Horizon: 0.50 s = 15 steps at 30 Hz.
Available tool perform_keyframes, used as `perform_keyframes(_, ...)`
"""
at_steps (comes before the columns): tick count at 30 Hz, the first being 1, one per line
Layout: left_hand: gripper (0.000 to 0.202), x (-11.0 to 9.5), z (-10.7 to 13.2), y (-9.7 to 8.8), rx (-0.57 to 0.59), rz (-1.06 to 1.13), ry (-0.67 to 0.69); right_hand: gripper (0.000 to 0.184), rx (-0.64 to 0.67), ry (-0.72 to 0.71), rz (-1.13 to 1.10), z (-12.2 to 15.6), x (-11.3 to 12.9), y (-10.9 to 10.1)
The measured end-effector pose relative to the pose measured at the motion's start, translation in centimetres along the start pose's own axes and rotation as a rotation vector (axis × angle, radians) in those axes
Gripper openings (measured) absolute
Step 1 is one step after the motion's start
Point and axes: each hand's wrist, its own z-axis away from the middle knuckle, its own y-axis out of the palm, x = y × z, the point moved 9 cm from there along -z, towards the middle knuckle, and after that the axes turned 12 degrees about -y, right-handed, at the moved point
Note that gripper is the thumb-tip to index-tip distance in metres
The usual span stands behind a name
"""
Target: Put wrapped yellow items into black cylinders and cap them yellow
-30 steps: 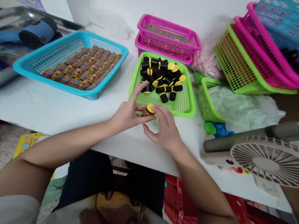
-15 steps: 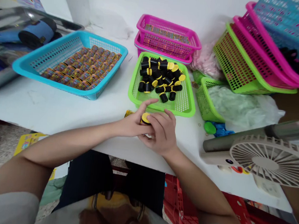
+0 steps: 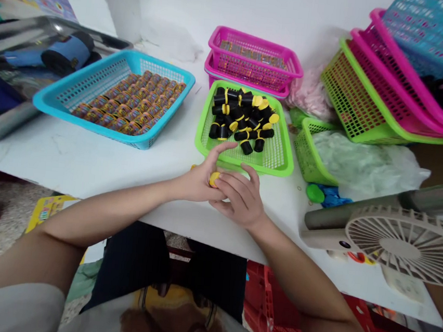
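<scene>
Both hands meet over the white table, just in front of a green basket. Between them is a small yellow-capped canister, its yellow end up and most of its body hidden by fingers. My left hand is closed around it, with the index finger raised toward the basket. The fingers of my right hand press against the canister from the right. A scrap of something yellow peeks out behind my left hand. Black canisters with yellow caps lie heaped in the green basket.
At left, a blue basket holds rows of labelled canisters. Pink baskets are stacked at the back. On the right stand tilted baskets, a plastic bag and a small fan.
The canister has tilted or turned in my hands, so its black side shows less. The whole view has shifted slightly, moving the scene a little to the right.
</scene>
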Motion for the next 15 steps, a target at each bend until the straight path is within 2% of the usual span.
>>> perform_keyframes(3,0.098,-0.8,0.1,-0.1,0.001,-0.065,0.027,0.029,0.004,0.003,0.022,0.2,-0.2,-0.1)
perform_keyframes(5,0.09,-1.6,0.3,-0.8,-0.097,-0.153,0.057,0.03,-0.012,0.014,0.049,0.1,-0.5,-0.5)
perform_keyframes(8,0.063,-3.3,0.9,-1.8,-0.279,-0.285,0.085,0.04,-0.063,0.046,0.092,0.0,-1.4,-1.5)
perform_keyframes(11,0.039,-6.2,1.8,-3.2,-0.391,-0.476,0.145,0.054,-0.113,0.096,0.152,0.1,-2.6,-2.7)
perform_keyframes(13,0.032,-8.5,2.0,-5.4,-0.458,-0.639,0.179,0.058,-0.102,0.148,0.214,0.5,-3.7,-3.1)
perform_keyframes(15,0.03,-10.5,1.8,-9.8,-0.576,-0.792,0.15,0.056,-0.058,0.218,0.254,1.0,-4.9,-3.0)
